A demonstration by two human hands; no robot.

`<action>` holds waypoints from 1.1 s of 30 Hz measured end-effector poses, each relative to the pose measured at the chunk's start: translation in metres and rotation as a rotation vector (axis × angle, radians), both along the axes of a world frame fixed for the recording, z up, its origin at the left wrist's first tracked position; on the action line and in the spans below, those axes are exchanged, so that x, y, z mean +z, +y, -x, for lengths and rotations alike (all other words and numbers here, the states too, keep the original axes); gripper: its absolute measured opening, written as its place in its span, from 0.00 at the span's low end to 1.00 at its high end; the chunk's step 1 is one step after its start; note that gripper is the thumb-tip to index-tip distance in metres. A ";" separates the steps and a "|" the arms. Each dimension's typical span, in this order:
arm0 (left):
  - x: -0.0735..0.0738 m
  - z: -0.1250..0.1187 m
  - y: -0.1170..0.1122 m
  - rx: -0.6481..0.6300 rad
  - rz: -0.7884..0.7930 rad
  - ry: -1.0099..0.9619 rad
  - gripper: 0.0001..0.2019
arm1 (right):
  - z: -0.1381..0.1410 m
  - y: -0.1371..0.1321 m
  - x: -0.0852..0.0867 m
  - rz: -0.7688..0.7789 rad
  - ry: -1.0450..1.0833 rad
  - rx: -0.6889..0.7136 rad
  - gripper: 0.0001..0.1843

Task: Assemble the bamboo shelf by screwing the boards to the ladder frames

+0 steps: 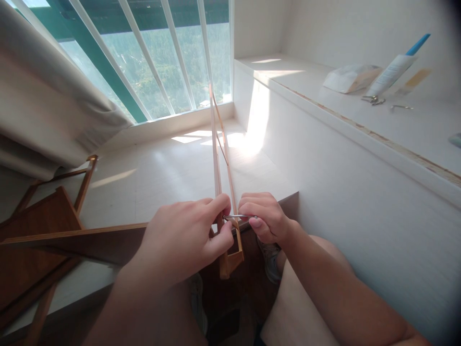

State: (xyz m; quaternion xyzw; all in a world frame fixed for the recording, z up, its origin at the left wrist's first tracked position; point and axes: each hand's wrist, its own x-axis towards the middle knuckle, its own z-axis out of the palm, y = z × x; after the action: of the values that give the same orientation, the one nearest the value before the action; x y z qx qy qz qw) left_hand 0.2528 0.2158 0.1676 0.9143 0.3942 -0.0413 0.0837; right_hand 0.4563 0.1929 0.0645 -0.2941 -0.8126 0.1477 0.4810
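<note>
A narrow wooden frame (pixel 224 265) with long rails and thin cross pieces stands in front of me, its far end toward the window. My left hand (pixel 180 233) grips the near part of its left rail, thumb and forefinger bent around the wood. Between those fingertips is one end of a thin metal rod, which looks like a hex key (pixel 235 216). My right hand (pixel 264 215) is closed on the other end, thumb and fingers pinching it from the right. The rod lies roughly level across the frame; its tip at the rail is partly covered by my left fingers.
On the right ledge (pixel 309 79) are a white tube with a blue tip (pixel 392 74), a clear plastic packet (pixel 351 78) and small metal hardware (pixel 373 100). Brown wooden panels (pixel 39 226) lean at the left. A curtain (pixel 46 96) hangs beside the barred window (pixel 162 62).
</note>
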 end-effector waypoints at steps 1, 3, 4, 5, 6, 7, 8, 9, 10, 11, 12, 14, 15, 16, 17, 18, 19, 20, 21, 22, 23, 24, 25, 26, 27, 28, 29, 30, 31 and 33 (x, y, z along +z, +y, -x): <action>0.000 0.000 0.000 0.002 0.001 0.002 0.09 | 0.000 0.000 0.000 -0.002 0.007 -0.005 0.21; 0.000 0.000 0.000 0.008 0.000 0.005 0.09 | 0.001 0.000 -0.001 -0.012 0.025 -0.010 0.21; 0.000 0.000 -0.001 0.010 0.001 0.005 0.09 | 0.002 0.000 -0.002 -0.018 0.034 -0.011 0.21; 0.000 0.000 -0.001 0.012 0.002 0.006 0.09 | 0.002 0.000 -0.002 -0.023 0.043 -0.012 0.21; 0.000 0.000 -0.001 0.014 0.004 0.008 0.09 | 0.002 0.000 -0.003 -0.025 0.052 -0.013 0.21; 0.000 0.000 -0.001 0.016 0.005 0.010 0.09 | 0.003 0.000 -0.003 -0.023 0.062 -0.017 0.21; 0.000 0.000 -0.001 0.018 0.004 0.011 0.09 | 0.004 -0.001 -0.004 -0.020 0.071 -0.020 0.20; 0.000 0.000 -0.001 0.020 0.004 0.012 0.09 | 0.004 -0.001 -0.004 -0.014 0.081 -0.024 0.20; -0.001 0.000 -0.001 0.020 0.003 0.012 0.09 | 0.005 -0.001 -0.005 -0.010 0.092 -0.029 0.19; -0.001 0.000 0.000 0.019 0.002 0.012 0.09 | 0.005 -0.001 -0.005 -0.008 0.104 -0.033 0.19; -0.001 0.000 0.000 0.017 0.002 0.011 0.09 | 0.006 -0.002 -0.005 -0.007 0.114 -0.034 0.18; -0.002 -0.001 0.000 0.014 0.000 0.010 0.09 | 0.008 -0.002 -0.005 -0.002 0.131 -0.034 0.17; -0.002 -0.001 0.000 0.014 -0.002 0.009 0.09 | 0.009 -0.003 -0.005 0.003 0.139 -0.035 0.17; -0.002 -0.001 0.000 0.014 -0.002 0.008 0.09 | 0.010 -0.003 -0.005 0.012 0.146 -0.037 0.17; -0.002 -0.001 0.000 0.016 -0.003 0.008 0.09 | 0.011 -0.004 -0.005 0.022 0.156 -0.042 0.17; -0.002 -0.001 0.000 0.017 -0.002 0.008 0.09 | 0.012 -0.005 -0.004 0.034 0.170 -0.047 0.16; -0.002 -0.001 0.000 0.017 -0.001 0.007 0.09 | 0.013 -0.006 -0.004 0.049 0.186 -0.053 0.16; -0.002 -0.001 0.000 0.018 0.001 0.006 0.09 | 0.014 -0.007 -0.004 0.067 0.205 -0.059 0.16; -0.001 -0.001 0.000 0.018 0.003 0.006 0.09 | 0.015 -0.008 -0.004 0.090 0.226 -0.065 0.17; -0.001 -0.001 0.000 0.020 0.004 0.006 0.09 | 0.015 -0.009 -0.003 0.114 0.245 -0.070 0.17; -0.001 -0.001 0.000 0.020 0.005 0.008 0.09 | 0.016 -0.011 -0.003 0.137 0.257 -0.074 0.17; -0.001 -0.001 0.000 0.020 0.007 0.011 0.09 | 0.016 -0.012 -0.002 0.158 0.263 -0.078 0.18; -0.001 0.000 0.000 0.020 0.007 0.014 0.09 | 0.016 -0.013 -0.001 0.174 0.259 -0.083 0.18; -0.001 0.000 -0.001 0.020 0.007 0.016 0.09 | 0.016 -0.014 0.000 0.180 0.246 -0.090 0.18; -0.001 0.001 -0.001 0.019 0.006 0.017 0.09 | 0.016 -0.014 0.001 0.177 0.222 -0.102 0.17; 0.000 0.001 -0.001 0.019 0.006 0.016 0.09 | 0.015 -0.014 0.002 0.165 0.194 -0.121 0.16; 0.000 0.001 -0.002 0.019 0.005 0.015 0.08 | 0.013 -0.013 0.003 0.149 0.165 -0.146 0.15; 0.000 0.001 -0.002 0.020 0.003 0.014 0.08 | 0.011 -0.012 0.004 0.131 0.138 -0.172 0.14; 0.000 0.001 -0.002 0.019 0.002 0.014 0.08 | 0.009 -0.011 0.005 0.115 0.118 -0.196 0.13; 0.000 0.001 -0.002 0.018 -0.002 0.013 0.08 | 0.004 -0.009 0.006 0.095 0.106 -0.221 0.11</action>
State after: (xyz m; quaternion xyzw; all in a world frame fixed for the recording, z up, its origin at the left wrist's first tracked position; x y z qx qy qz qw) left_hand 0.2519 0.2137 0.1679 0.9104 0.4032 -0.0459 0.0807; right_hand 0.4527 0.1843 0.0703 -0.3960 -0.7409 0.1476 0.5220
